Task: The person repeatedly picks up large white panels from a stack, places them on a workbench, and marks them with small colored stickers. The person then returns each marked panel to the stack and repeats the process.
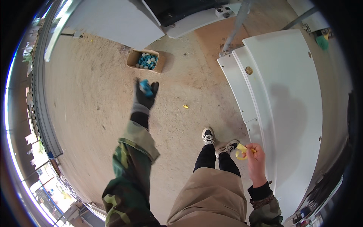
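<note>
My left hand (143,101), in a black and grey glove, reaches forward over the floor just short of an open cardboard box (161,63). Between its thumb and fingers sits a small blue piece (145,87), blurred by motion, so its exact kind is unclear. Inside the box lie several blue and white round pieces (147,60). My bare right hand (257,160) is at the lower right, beside the white panel, its fingers pinched on a curled yellow strip (240,153), which looks like tape.
A large white panel (295,87) with a raised edge stands along the right side. Another pale panel (113,22) and a metal post (237,24) are at the far side. A yellow scrap (185,106) lies on the concrete floor (94,113) ahead of my shoes (208,136).
</note>
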The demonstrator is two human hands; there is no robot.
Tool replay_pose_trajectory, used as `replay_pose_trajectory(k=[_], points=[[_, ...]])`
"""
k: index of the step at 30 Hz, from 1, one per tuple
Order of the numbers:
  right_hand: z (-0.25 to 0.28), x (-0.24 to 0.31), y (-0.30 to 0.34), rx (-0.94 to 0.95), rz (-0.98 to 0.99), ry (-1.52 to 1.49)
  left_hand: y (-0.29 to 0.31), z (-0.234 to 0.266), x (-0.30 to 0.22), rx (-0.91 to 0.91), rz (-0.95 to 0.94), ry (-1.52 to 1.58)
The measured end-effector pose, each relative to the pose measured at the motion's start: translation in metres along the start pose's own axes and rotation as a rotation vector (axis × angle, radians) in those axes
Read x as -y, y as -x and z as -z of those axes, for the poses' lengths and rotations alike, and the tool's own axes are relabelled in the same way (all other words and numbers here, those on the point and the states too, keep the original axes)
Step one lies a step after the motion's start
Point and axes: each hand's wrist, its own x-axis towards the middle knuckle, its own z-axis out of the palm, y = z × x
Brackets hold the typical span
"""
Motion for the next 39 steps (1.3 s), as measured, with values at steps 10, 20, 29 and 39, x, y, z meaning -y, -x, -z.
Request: replay_pose_trajectory(k=[10,20,29,39], points=[[0.076,-0.068,0.057,-0.201,-0.197,-0.119,0.020,-0.002,0.034,-0.161,-0.129,-0.089],[0.240,-0.248,0.164,-0.717,-0.394,-0.086,0.263,0.031,0.338,0.059,0.718,-0.835],[0.381,-0.344,0.265,-1.248,-0.311,0.009,0.387,0.053,0.456,0.236,0.967,-0.961],[0.466,-0.407,0.491,-1.540,-0.478,-0.114,0.531,0.013,0.563,0.474,0.819,-1.433]])
